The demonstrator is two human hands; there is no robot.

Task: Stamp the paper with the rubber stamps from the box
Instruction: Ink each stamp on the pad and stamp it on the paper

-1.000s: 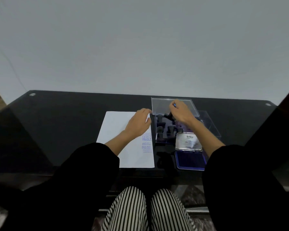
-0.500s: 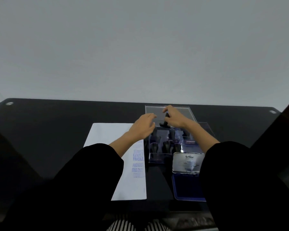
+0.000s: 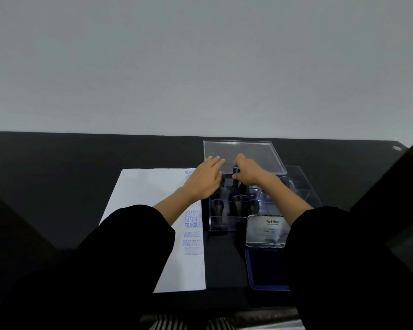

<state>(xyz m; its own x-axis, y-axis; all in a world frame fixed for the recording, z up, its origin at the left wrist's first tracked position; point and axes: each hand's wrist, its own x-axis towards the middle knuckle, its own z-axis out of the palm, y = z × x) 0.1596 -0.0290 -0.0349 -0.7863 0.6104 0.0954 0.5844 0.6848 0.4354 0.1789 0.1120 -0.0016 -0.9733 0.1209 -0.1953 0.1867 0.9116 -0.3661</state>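
A white sheet of paper [image 3: 148, 201] lies on the black table, with several blue stamp prints down its right edge. To its right stands a clear plastic box [image 3: 303, 186] holding several black rubber stamps [image 3: 237, 206]. My right hand [image 3: 248, 171] grips the handle of one black stamp [image 3: 235, 178] at the back of the box. My left hand [image 3: 204, 178] lies with straight fingers over the box's left rim, right beside that stamp. An open blue ink pad [image 3: 266, 270] sits in front of the box.
The box's clear lid [image 3: 242, 151] lies flat behind the box. The ink pad's metal lid [image 3: 266, 231] stands tilted up between pad and box. The glass table [image 3: 57, 175] ends at a grey wall. My black sleeves cover the near table edge.
The camera has tipped upward, so my knees have almost left the view. My left hand slid from the paper to the box's left rim. My right hand stays on a stamp.
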